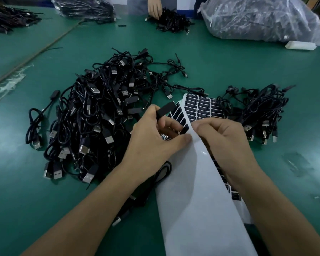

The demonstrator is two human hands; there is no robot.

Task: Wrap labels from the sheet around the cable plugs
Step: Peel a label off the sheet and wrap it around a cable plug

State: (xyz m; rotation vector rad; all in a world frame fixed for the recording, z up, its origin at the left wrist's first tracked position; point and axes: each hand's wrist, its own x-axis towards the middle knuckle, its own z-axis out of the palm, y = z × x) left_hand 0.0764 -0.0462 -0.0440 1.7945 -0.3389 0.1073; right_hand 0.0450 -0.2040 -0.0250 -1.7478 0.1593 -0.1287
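Both forearms reach forward. The left hand (155, 139) grips a plug (166, 110); the right hand (224, 141), just beside it, pinches the label sheet (192, 191).

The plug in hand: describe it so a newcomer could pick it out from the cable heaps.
Start at the big cable pile on the green table, then go right to the left hand at the white label sheet. The plug pokes from its fingers: plain black, lifted, no silver tip showing.
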